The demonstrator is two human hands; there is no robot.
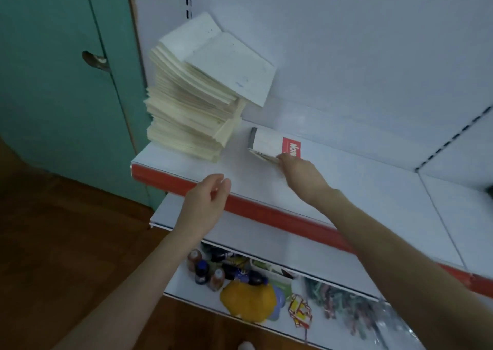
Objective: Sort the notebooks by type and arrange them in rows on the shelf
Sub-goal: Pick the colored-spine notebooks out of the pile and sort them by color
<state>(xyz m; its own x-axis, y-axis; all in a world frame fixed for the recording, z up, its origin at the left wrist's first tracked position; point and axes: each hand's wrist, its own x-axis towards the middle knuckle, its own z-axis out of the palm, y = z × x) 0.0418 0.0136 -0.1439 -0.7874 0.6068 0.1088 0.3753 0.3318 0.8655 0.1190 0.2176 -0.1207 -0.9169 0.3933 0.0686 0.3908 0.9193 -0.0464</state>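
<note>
Reaching out over the white metal shelf with the red front strip, my right hand curls its fingers round the near edge of a small bundle of white-covered notebooks with a red label, and it's gripping that bundle. The bundle lies flat on the shelf, close to the back panel, with its dark spine pointing left. Just to its left, not touching it, the tall stack of cream-paged notebooks stands at the shelf's left end, fanned and uneven, not squared up. On top of that stack a white-covered notebook sits skewed, one corner jutting out to the right. My left hand hovers above the red strip with its fingers relaxed and apart, holding nothing. Lower down a second white shelf sticks out, and beneath it I see small dark-capped bottles, a lumpy yellow thing I can't identify, and blurred shiny packets. On the left is a teal door, with brown wooden floor below it.
</note>
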